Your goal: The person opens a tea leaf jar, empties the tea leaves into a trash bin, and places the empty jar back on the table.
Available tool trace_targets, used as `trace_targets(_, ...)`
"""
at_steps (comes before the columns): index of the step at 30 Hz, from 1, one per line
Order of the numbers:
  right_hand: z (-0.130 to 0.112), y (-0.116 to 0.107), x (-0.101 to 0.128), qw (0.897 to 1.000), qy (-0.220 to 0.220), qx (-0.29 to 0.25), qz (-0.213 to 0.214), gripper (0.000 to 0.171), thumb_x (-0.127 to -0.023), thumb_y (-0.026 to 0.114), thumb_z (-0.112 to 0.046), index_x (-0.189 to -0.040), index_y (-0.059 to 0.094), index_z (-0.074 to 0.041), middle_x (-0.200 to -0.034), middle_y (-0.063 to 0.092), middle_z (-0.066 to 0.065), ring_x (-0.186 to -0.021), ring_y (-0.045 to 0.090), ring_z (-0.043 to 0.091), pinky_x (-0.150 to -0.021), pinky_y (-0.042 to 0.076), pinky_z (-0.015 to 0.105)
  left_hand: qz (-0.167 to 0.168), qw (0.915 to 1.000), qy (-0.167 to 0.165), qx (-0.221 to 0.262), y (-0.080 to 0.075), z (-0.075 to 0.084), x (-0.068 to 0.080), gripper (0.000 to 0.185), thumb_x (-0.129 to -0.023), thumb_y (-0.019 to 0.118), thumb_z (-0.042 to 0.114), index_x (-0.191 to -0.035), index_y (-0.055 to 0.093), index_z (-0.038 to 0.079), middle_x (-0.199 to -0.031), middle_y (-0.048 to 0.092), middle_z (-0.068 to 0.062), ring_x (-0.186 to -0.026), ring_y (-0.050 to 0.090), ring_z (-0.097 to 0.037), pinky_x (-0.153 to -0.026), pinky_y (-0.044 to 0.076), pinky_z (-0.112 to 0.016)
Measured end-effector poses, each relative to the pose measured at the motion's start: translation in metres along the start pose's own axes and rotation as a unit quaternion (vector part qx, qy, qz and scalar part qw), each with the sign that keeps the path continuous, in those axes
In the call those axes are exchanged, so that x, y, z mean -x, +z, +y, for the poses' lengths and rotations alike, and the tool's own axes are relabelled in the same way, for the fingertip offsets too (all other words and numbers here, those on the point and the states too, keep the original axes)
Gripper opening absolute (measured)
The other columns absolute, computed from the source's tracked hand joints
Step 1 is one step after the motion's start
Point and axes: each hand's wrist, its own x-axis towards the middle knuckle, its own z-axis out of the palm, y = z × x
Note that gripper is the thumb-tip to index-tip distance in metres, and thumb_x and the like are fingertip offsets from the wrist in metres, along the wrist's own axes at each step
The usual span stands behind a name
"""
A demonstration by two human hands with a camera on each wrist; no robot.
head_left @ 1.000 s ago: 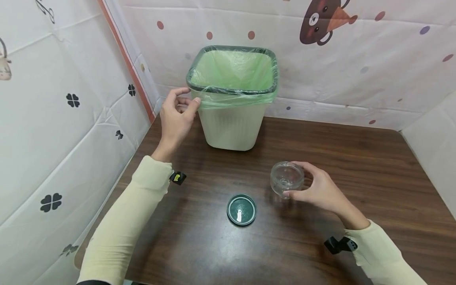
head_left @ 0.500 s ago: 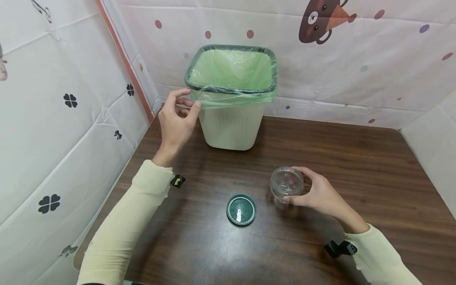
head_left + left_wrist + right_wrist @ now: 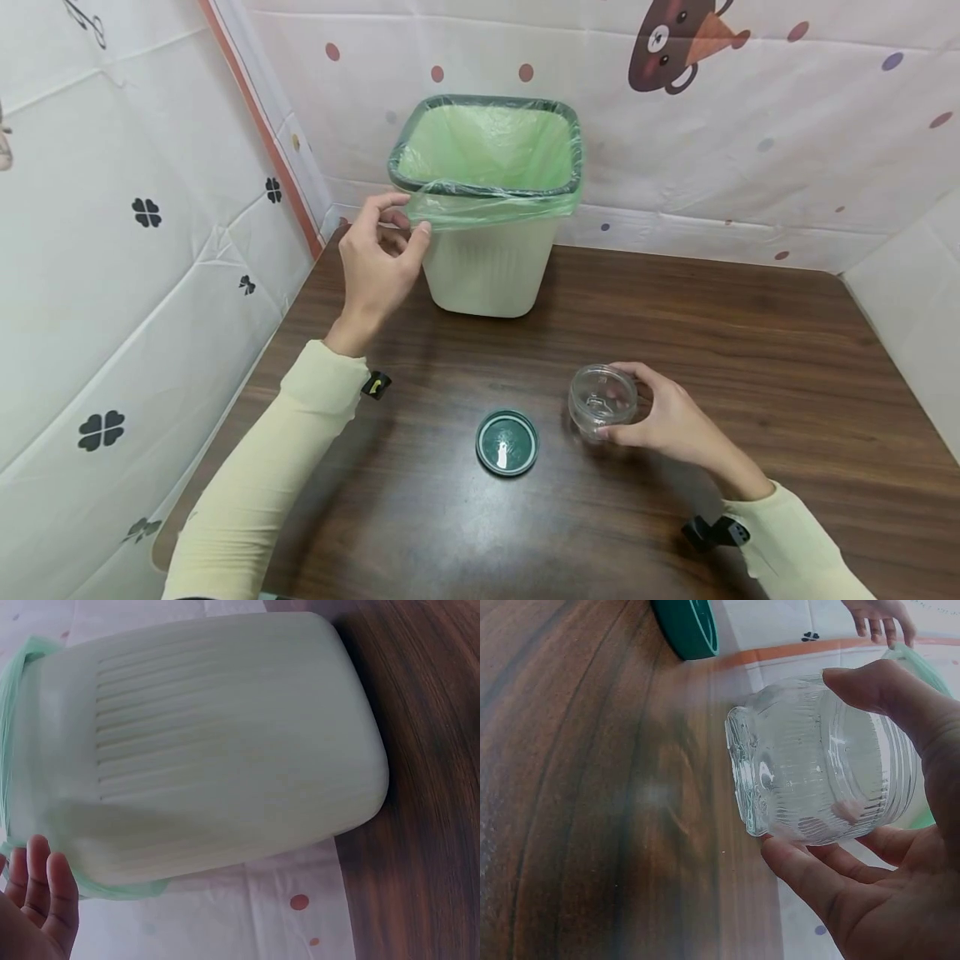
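Observation:
My right hand (image 3: 670, 417) grips a clear glass jar (image 3: 602, 393) from its right side, thumb in front and fingers behind. The ribbed jar stands upright without a lid, its base close over the table in the right wrist view. A dark green round lid (image 3: 507, 442) lies on the table left of the jar, its inner side up. My left hand (image 3: 378, 262) is at the front left corner of a pale trash bin (image 3: 487, 271), its loosely bent fingers right at the folded-over edge of the green bag (image 3: 487, 213). In the left wrist view, its fingertips (image 3: 61, 870) overlap the bag.
The bin stands at the back of the brown wooden table (image 3: 720, 333), against a white patterned sheet (image 3: 750, 167). Another printed sheet (image 3: 135, 275) runs along the left side. A dark rim (image 3: 577, 158) circles the bin's mouth over the bag.
My right hand has brought the jar down and slightly nearer the table's front. My left hand has shifted slightly right and down along the bag's edge. The lid and bin stay put.

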Motion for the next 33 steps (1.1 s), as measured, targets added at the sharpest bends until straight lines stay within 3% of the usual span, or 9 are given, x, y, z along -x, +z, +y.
trace_targets(10, 0.004, 0.009, 0.002, 1.0, -0.019, -0.011, -0.011, 0.082, -0.068, 0.094, -0.023, -0.137, 0.053, -0.011, -0.118, 0.066, 0.007, -0.112, 0.063, 0.026, -0.092, 0.05, 0.047, -0.012, 0.9998, 0.016, -0.004, 0.002, 0.001, 0.003, 0.029, -0.088, 0.069, 0.003, -0.114, 0.064, -0.007, -0.086, 0.06, -0.025, -0.062, 0.056, -0.023, -0.062, 0.047, -0.03)
trace_targets(16, 0.006, 0.012, 0.004, 1.0, -0.023, -0.015, -0.013, 0.083, -0.068, 0.094, -0.02, -0.138, 0.051, -0.01, -0.119, 0.065, 0.009, -0.112, 0.062, 0.029, -0.093, 0.05, 0.051, 0.001, 0.9996, 0.03, -0.003, 0.005, -0.02, 0.001, 0.028, -0.088, 0.071, 0.004, -0.113, 0.066, -0.005, -0.083, 0.062, -0.021, -0.061, 0.055, -0.022, -0.059, 0.047, -0.037)
trace_targets(22, 0.006, 0.013, 0.007, 0.999, -0.025, -0.027, -0.018, 0.084, -0.069, 0.094, -0.021, -0.139, 0.05, -0.01, -0.12, 0.063, 0.01, -0.113, 0.061, 0.031, -0.094, 0.049, 0.054, -0.006, 0.9997, 0.025, -0.001, 0.007, -0.038, 0.001, 0.029, -0.089, 0.074, 0.016, -0.115, 0.068, 0.006, -0.084, 0.063, -0.011, -0.062, 0.057, -0.016, -0.06, 0.047, -0.029)
trace_targets(27, 0.007, 0.017, 0.009, 0.999, -0.031, -0.037, -0.025, 0.084, -0.07, 0.094, -0.022, -0.139, 0.048, -0.014, -0.124, 0.061, 0.008, -0.115, 0.06, 0.027, -0.095, 0.048, 0.053, -0.012, 0.9994, 0.032, 0.007, 0.008, -0.037, 0.001, 0.028, -0.089, 0.073, 0.02, -0.114, 0.069, 0.008, -0.083, 0.063, -0.005, -0.062, 0.057, -0.014, -0.06, 0.047, -0.026)
trace_targets(33, 0.006, 0.018, 0.011, 0.999, -0.035, -0.033, -0.021, 0.084, -0.071, 0.093, -0.024, -0.141, 0.047, -0.016, -0.126, 0.061, 0.006, -0.115, 0.058, 0.024, -0.095, 0.047, 0.052, -0.021, 0.9993, 0.03, 0.011, 0.008, -0.036, 0.003, 0.027, -0.089, 0.072, 0.019, -0.114, 0.069, 0.008, -0.082, 0.062, -0.004, -0.063, 0.057, -0.011, -0.06, 0.049, -0.035)
